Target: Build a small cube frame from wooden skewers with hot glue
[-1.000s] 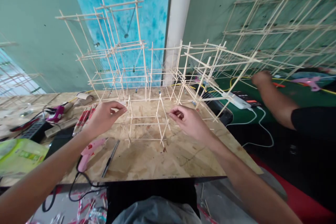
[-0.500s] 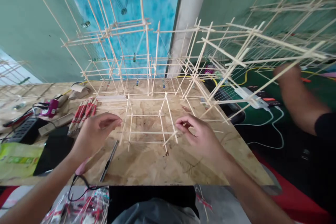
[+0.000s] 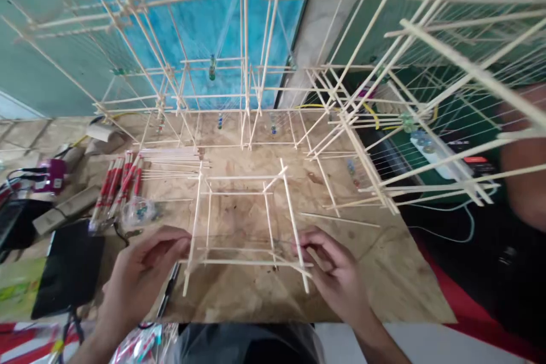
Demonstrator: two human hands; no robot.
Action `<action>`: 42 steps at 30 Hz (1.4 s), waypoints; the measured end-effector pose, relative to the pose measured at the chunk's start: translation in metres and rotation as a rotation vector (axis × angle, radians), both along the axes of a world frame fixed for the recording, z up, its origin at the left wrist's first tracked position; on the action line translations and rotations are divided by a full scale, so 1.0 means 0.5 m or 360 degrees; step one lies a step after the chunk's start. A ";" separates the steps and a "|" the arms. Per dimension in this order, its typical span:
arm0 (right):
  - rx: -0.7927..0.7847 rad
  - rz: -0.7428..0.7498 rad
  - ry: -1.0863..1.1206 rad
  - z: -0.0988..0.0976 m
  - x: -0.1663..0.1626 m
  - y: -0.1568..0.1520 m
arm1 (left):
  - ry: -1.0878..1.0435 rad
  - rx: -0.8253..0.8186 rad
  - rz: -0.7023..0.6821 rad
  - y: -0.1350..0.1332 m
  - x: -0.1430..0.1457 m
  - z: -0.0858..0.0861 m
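A small open frame of thin wooden sticks [image 3: 241, 263] stands upright on the table in front of me, with its corners joined. My left hand [image 3: 143, 273] is beside the frame's left upright, thumb and forefinger pinched together. At the right upright, my right hand [image 3: 333, 264] is closed in a pinch too, its fingertips close to the stick. A faint thin thread [image 3: 243, 238] runs across the frame between the two pinches; its ends are hidden by my fingers. A pen-like tool [image 3: 169, 290] lies near my left hand, partly covered by it.
Larger stick structures strung with threads and glass marbles rise behind and at right [image 3: 426, 108]. Red-wrapped stick bundles [image 3: 117, 182], a bag of marbles [image 3: 139, 213], and a black flat object [image 3: 70, 267] lie at left. A loose stick [image 3: 339, 219] and another person's arm [image 3: 524, 165] are at right.
My view has shifted closer and lower over the small frame. Both hands now sit right against its two sides, and a faint thread shows between them.
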State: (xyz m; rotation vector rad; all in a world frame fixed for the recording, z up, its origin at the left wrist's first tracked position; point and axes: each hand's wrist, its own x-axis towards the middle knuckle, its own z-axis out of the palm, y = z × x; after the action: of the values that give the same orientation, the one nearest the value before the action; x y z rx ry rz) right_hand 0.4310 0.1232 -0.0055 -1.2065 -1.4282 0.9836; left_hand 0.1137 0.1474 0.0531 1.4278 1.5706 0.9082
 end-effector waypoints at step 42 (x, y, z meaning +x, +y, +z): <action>0.0163 -0.0173 0.0096 0.028 -0.002 0.030 | -0.0451 0.0137 -0.0103 0.031 -0.011 -0.033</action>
State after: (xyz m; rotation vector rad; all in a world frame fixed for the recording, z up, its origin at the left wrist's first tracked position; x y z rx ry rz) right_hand 0.4298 0.1381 0.0087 -1.1573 -1.3358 0.8551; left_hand 0.1083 0.1627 0.0364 1.3340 1.2818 1.0979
